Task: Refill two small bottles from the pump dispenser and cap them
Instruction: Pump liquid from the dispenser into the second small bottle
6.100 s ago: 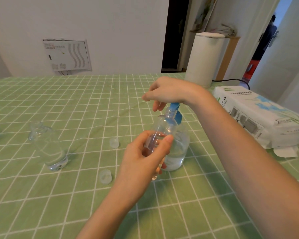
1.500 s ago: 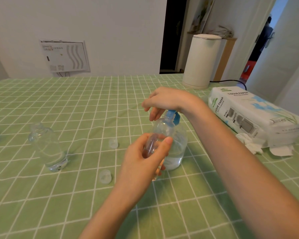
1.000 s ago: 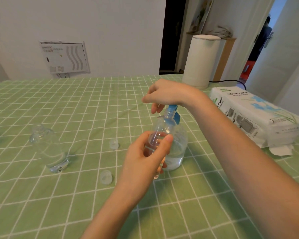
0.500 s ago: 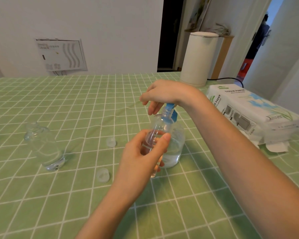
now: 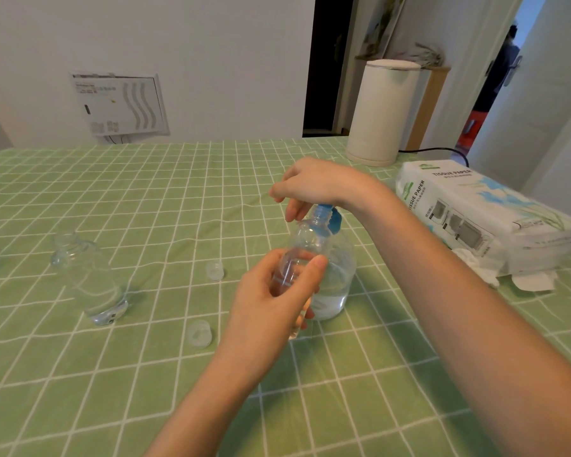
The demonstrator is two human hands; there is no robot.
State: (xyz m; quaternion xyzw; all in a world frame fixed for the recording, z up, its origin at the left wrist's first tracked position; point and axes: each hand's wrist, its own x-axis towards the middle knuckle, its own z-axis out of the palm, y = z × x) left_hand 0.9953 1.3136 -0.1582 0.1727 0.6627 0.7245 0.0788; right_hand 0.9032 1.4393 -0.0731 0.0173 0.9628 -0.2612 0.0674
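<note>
Here, head view only. Table covered in a green cloth [image 5: 145, 199] with a white grid, soft and faintly creased.

Left hand [image 5: 271, 301]: fingers and thumb wrapped round the lower half of a small bottle [image 5: 307, 242], lifted off the cloth. The bottle is clear thin plastic, round-shouldered with a short threaded neck, and uncapped. Its long axis is near upright, tipped a little up and to the right. The mouth points at the blue pump head [image 5: 328, 216] and sits right against it.

Right hand [image 5: 314, 184]: palm down on top of the pump head, fingers drooping loosely curved past it and holding nothing. The thumb is hidden.

Pump dispenser [image 5: 338, 278]: a fat, clear, rounded jar standing upright just behind the held bottle. Clear liquid fills its lower part.

Second small bottle [image 5: 86, 278]: same clear plastic, standing on its base well to the left with its open mouth uppermost. I cannot tell whether it holds liquid.

Two caps, small, translucent and round, lie loose on the cloth between the bottles. The far cap [image 5: 215, 270] and the near cap [image 5: 199, 333] are both apart from everything.

Right edge: a glossy soft pack of tissue paper [image 5: 475, 212] lying flat, with crumpled white tissue [image 5: 478, 263] against its near side. Behind it stands a matte cream cylinder [image 5: 381, 110], with a black cord running off to its right.
</note>
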